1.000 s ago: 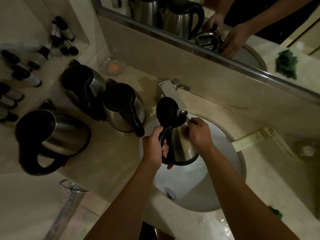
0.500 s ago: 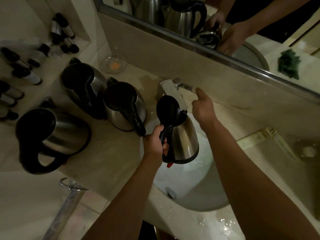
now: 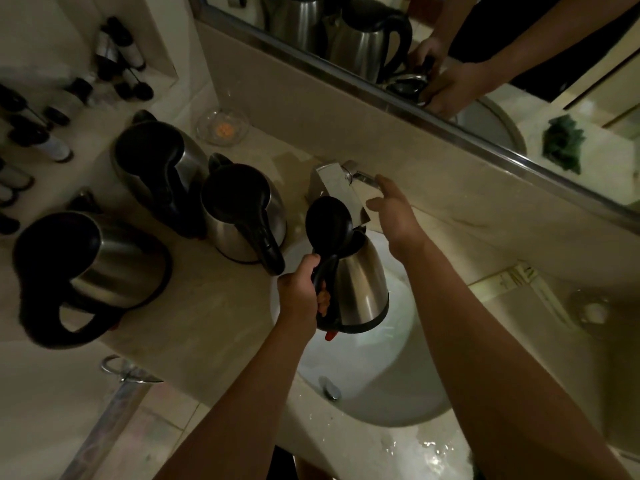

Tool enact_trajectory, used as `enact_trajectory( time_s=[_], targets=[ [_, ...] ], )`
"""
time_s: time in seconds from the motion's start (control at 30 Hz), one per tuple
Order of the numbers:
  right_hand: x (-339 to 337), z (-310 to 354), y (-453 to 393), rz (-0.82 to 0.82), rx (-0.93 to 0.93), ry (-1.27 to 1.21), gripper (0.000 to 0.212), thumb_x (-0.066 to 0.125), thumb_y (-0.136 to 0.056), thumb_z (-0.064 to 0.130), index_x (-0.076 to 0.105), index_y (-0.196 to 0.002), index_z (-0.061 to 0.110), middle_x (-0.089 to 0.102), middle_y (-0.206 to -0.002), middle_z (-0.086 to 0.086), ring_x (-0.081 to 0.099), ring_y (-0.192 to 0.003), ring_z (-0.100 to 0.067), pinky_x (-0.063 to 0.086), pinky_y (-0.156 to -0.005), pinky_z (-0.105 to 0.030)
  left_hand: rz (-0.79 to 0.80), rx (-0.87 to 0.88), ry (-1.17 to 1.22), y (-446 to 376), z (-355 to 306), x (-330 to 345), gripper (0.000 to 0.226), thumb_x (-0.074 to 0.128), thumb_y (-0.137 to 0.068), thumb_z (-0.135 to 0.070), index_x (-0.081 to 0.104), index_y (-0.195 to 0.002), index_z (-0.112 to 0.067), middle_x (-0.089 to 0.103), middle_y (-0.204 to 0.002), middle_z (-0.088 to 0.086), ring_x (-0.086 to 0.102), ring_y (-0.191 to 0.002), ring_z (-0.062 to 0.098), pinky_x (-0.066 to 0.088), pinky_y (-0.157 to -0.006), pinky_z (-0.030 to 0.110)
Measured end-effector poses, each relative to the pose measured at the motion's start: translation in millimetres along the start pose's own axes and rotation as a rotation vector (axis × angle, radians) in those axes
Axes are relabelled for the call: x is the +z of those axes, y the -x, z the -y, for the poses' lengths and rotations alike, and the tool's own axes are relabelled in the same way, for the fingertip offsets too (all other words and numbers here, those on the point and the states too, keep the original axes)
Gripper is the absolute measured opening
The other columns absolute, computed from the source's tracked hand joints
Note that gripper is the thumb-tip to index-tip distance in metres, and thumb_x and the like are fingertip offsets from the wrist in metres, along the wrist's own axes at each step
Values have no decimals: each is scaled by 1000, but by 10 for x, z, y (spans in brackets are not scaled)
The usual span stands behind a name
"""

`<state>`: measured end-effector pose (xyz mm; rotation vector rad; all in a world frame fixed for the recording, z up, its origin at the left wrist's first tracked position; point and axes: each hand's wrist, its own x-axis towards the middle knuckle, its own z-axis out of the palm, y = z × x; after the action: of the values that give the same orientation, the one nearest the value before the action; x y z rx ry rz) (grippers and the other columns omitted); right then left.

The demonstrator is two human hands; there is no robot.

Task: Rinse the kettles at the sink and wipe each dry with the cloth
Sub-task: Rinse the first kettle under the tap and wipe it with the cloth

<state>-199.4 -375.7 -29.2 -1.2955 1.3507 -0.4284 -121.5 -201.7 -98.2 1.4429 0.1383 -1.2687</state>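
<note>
My left hand grips the black handle of a steel kettle, held upright over the white sink with its black lid flipped open under the chrome tap. My right hand reaches to the tap's lever, fingertips touching it, thumb apart. Three more steel kettles stand on the counter to the left: one beside the sink, one behind it, one near the front edge. The green cloth shows only as a reflection in the mirror.
Dark toiletry bottles line the far left. A glass dish sits by the wall. A paper strip lies right of the sink, with a glass item beyond it. Water glints on the counter's front edge. A chrome towel rail hangs below.
My right hand left the kettle's body and rose to the tap lever, where it now rests. The left hand keeps the kettle under the spout, barely moved.
</note>
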Motion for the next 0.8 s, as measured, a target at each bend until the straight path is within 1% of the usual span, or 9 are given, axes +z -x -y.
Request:
enact_trajectory(
  time_s=[0.2, 0.3, 0.37, 0.4, 0.47, 0.53, 0.63, 0.7, 0.8],
  targets=[
    [-90, -153, -2, -2, 12, -158, 56, 50, -93, -4, 49, -147, 13, 57, -134, -2, 49, -133, -22, 39, -109, -31, 26, -33, 3, 17, -27, 65, 41, 67, -91, -33, 49, -57, -19, 41, -55, 6, 34, -45, 21, 31, -52, 30],
    [-134, -166, 94, 67, 79, -204, 60, 60, -85, 16, 50, -144, 23, 60, -133, 2, 54, -119, -18, 41, -86, -29, 26, -30, -39, 84, -7, 100, 44, 66, -92, -34, 49, -54, -19, 41, -53, 5, 34, -46, 20, 29, -53, 31],
    [-121, -208, 199, 63, 89, -175, 57, 62, -92, 24, 48, -147, 18, 59, -136, -3, 53, -117, -16, 38, -87, -30, 19, -33, -72, 159, -10, 122, 45, 67, -89, -37, 48, -53, -17, 41, -52, 7, 33, -46, 21, 28, -52, 32],
    [-108, -252, 282, 38, 75, -142, 45, 57, -99, 22, 51, -143, 14, 60, -130, -4, 55, -112, -16, 38, -89, -30, 16, -37, -87, 203, -15, 131, 45, 68, -87, -38, 48, -53, -16, 41, -52, 7, 33, -45, 22, 27, -51, 33],
    [-74, -370, 540, -46, 63, -98, 20, 47, -104, 23, 60, -113, 12, 60, -103, -3, 56, -90, -16, 38, -85, -33, 6, -49, -127, 325, -25, 137, 46, 68, -85, -41, 48, -54, -14, 40, -51, 9, 33, -43, 22, 27, -49, 32],
    [-47, -489, 855, -78, 75, -98, 31, 44, -97, 43, 57, -94, 15, 59, -93, -7, 56, -85, -22, 43, -83, -42, -1, -56, -166, 482, -48, 139, 45, 68, -87, -40, 49, -57, -13, 41, -50, 9, 35, -42, 22, 28, -47, 30],
    [-63, -618, 1260, -120, 97, -128, 64, 43, -84, 68, 63, -111, 14, 67, -106, -8, 64, -99, -27, 49, -88, -46, -11, -30, -234, 743, -45, 99, 43, 67, -91, -37, 51, -60, -11, 43, -49, 9, 36, -39, 21, 28, -44, 27],
    [-70, -672, 1523, -146, 74, -133, 59, 46, -92, 65, 64, -116, 13, 69, -106, -4, 66, -98, -22, 50, -82, -40, -5, 3, -267, 928, -1, 40, 43, 66, -93, -35, 53, -63, -8, 45, -48, 9, 38, -38, 21, 29, -41, 26],
    [-34, -723, 1906, -199, 15, -135, 40, 54, -100, 52, 63, -109, 15, 70, -98, 0, 66, -89, -14, 46, -72, -30, 20, 47, -229, 1264, 50, -53, 39, 64, -97, -23, 56, -63, -6, 51, -45, 3, 45, -33, 13, 35, -36, 21]
  ],
)
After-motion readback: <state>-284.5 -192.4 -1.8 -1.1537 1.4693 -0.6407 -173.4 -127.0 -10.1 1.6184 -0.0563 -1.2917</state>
